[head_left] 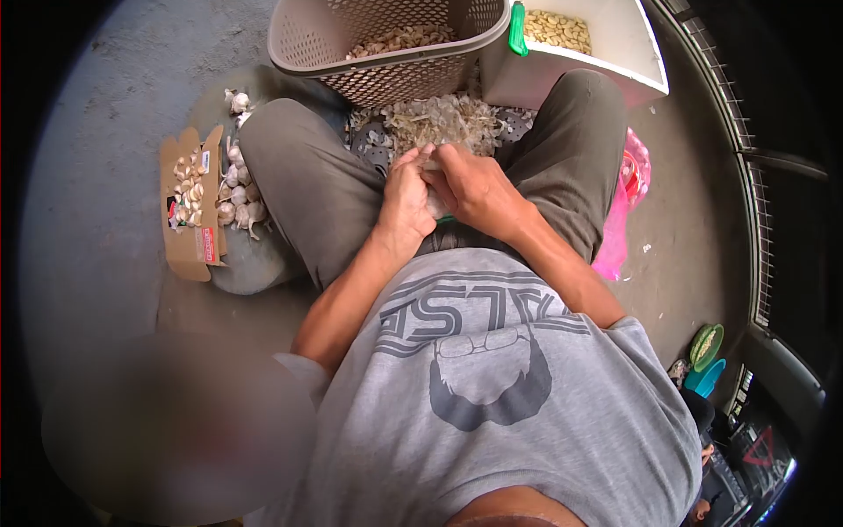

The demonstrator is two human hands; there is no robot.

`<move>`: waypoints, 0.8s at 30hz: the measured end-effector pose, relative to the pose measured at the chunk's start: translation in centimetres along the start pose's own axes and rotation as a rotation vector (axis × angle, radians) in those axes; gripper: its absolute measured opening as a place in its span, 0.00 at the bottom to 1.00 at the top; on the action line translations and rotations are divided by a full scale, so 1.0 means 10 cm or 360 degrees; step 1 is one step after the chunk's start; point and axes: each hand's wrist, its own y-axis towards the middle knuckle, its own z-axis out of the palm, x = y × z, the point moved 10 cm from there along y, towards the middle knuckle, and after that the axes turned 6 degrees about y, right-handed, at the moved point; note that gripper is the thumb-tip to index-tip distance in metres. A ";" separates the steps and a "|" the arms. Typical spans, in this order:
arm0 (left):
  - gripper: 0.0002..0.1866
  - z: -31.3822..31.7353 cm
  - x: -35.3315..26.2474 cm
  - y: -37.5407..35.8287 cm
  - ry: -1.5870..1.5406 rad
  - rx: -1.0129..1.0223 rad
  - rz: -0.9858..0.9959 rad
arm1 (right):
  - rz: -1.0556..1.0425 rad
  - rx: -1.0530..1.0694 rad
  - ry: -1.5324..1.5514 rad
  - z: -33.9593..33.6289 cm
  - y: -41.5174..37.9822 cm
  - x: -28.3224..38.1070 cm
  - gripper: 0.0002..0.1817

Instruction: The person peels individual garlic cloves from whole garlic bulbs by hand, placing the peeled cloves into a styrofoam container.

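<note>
My left hand and my right hand meet between my knees, fingers closed together. Between them shows a small pale thing, mostly hidden by the fingers; it looks like garlic. A bit of green shows just below the hands. Beneath and beyond them lies a heap of papery garlic skins. To the left, whole garlic bulbs rest beside my leg, next to an open cardboard box with loose cloves on it.
A perforated basket holding pieces stands ahead. Beside it is a white box of peeled cloves, a green handle at its edge. Pink plastic lies right of my leg; green and blue containers sit farther right.
</note>
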 end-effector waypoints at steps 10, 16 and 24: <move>0.13 0.10 -0.39 0.07 0.0391 0.0074 0.0338 | 0.0645 -0.0300 0.0878 -0.17 0.03 -0.45 0.14; 0.16 0.13 -0.34 0.01 0.0543 0.0123 0.0338 | 0.0425 -0.0197 0.0325 -0.20 0.06 -0.33 0.17; 0.15 0.10 -0.35 0.01 0.0567 0.0070 0.0380 | 0.0611 -0.0247 0.0570 -0.17 0.04 -0.41 0.11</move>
